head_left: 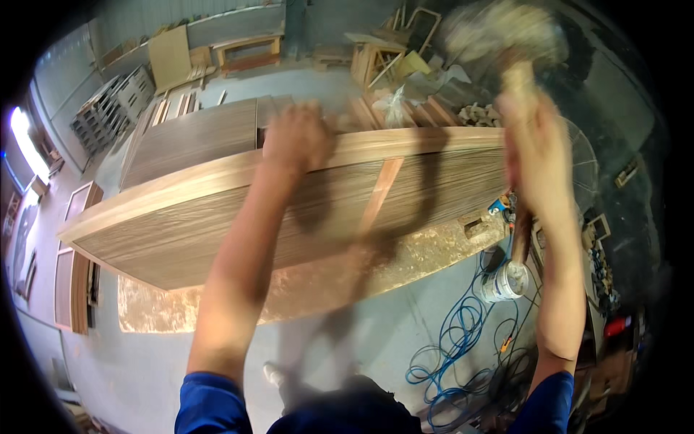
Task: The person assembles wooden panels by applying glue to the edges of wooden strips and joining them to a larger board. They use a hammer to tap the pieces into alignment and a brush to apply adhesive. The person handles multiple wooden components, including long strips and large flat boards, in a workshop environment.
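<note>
A long wood-grain panel [217, 210] stands on edge across the middle of the view, with a pale wooden strip along its top edge. My left hand [298, 137] rests on that top edge, fingers curled over it. My right hand [538, 163] is raised at the panel's right end, gripping the wooden handle of a mallet [506, 32]. The mallet's head is blurred, high above the panel.
A second wood-grain panel [191, 137] lies behind. Beneath the panel is a worn board [311, 286] on the grey floor. Blue coiled hose [452, 343] and a white tub [504, 282] lie at the right. Stacked timber and frames [383, 61] fill the back.
</note>
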Available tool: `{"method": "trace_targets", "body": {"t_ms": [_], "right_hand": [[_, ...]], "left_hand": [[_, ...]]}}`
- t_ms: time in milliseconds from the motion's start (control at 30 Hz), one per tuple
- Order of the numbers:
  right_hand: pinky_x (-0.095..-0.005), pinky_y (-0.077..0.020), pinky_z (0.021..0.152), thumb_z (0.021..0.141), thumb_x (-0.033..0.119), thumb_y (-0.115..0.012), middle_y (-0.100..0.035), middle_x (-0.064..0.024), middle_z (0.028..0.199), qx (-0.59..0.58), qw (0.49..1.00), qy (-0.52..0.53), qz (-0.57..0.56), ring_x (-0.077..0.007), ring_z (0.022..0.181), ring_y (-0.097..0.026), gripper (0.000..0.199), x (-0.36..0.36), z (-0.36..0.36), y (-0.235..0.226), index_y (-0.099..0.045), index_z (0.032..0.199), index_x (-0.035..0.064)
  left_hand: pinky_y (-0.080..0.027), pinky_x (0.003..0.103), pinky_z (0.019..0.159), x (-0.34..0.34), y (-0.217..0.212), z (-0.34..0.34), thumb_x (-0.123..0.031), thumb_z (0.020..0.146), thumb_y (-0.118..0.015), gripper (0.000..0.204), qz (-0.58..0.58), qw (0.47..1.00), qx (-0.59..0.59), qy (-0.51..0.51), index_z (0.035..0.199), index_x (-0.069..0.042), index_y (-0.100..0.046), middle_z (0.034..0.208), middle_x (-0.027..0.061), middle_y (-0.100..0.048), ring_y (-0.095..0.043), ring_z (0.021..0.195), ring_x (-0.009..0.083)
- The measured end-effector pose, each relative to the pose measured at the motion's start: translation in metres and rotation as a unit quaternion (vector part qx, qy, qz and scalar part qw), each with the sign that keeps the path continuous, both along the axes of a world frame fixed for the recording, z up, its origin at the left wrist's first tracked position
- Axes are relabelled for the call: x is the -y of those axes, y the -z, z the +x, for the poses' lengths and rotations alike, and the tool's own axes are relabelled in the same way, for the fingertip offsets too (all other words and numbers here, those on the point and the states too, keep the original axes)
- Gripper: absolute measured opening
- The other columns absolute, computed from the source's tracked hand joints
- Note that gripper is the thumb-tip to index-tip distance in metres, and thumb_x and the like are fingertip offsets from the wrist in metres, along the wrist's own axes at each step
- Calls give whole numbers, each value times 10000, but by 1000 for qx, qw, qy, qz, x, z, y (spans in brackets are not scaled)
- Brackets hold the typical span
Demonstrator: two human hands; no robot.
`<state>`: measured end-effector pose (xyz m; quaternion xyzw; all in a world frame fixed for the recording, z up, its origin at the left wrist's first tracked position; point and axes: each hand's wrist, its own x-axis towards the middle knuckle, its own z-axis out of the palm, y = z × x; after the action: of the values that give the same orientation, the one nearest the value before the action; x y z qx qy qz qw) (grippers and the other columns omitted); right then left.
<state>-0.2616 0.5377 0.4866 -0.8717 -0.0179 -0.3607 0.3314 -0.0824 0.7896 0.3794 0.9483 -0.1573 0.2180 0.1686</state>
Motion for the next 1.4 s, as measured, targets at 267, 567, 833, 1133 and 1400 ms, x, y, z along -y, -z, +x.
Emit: {"method": "trace_targets", "body": {"t_ms": [267, 567, 833, 1133, 1400], "right_hand": [[-405, -536, 722, 1042, 383, -571, -666, -218, 800, -127, 937, -69, -318, -336, 753, -666, 442, 102, 96, 66, -592, 1037, -59], [-442, -537, 823, 1066, 326, -524, -680, -210, 974, -210, 924, -169, -272, -306, 888, -676, 392, 109, 119, 52, -607, 1138, -51], [-396, -556, 843, 1037, 312, -580, -703, -217, 1016, 77, 896, -215, -381, -248, 917, -698, 358, 187, 133, 117, -629, 1154, -23], [-476, -551, 881, 1050, 424, -497, -717, -180, 1089, -258, 942, 29, -214, -356, 949, -715, 505, 539, 92, 55, -589, 1344, 24], [-466, -544, 761, 1042, 424, -518, -686, -202, 740, -227, 939, 144, -213, -333, 642, -690, 521, 816, 146, 86, -624, 1013, -85]], "left_hand": [[-463, 486, 1053, 66, 14, 19, -530, 1065, -376, 543, 67, 987, -144, -26, 1332, -118, -610, 1273, 216, -664, -597, 1228, 396], [-440, 483, 1079, 61, 9, 4, -504, 1066, -325, 573, 46, 986, -148, -65, 1312, -80, -622, 1251, 238, -667, -573, 1256, 398], [-409, 450, 1113, 57, 28, 25, -506, 1055, -412, 605, -34, 983, -178, -22, 1409, -45, -579, 1395, 244, -598, -548, 1310, 412], [-411, 455, 1077, 310, 8, 19, -506, 1074, -354, 619, 22, 992, -110, -51, 1378, -17, -584, 1344, 278, -604, -550, 1274, 436], [-423, 451, 1063, 534, 7, 41, -527, 1072, -368, 628, 26, 991, -134, 10, 1439, -49, -543, 1326, 259, -626, -566, 1261, 429]]}}
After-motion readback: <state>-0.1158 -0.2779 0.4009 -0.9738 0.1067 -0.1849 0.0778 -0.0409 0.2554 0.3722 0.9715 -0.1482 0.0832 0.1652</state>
